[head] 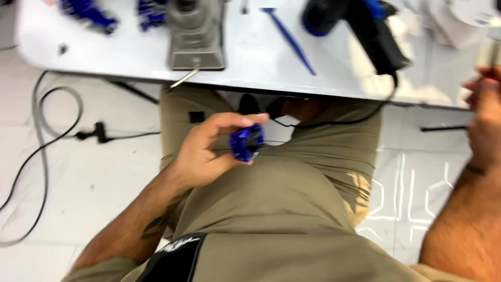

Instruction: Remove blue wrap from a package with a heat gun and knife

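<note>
Over the lap, below the table edge: left hand [206, 151] closed round a small blue plastic part [246, 143], thumb on top, fingers curled beneath, part pinched at the fingertips. A thin dark wire runs from the part towards the right. Part sits above the khaki trousers [271, 198], clear of the white table [250, 57].

Right hand [485, 122] at the right frame edge, raised near the table's edge, blurred; fingers appear curled about a pale cylindrical object [489, 52], but whether it is truly gripped cannot be told.

On the table: grey machine base [195, 39] near centre-left with a metal lever hanging off the front edge; blue tool with long thin shaft [289, 39] lying diagonally just right of it; black and blue power tool [365, 26] further right, its black cord [334, 122] dropping over the edge and crossing the lap; more blue parts [91, 13] at far left.

Floor: pale tiles, grey and black cables [47, 136] looped at left
</note>
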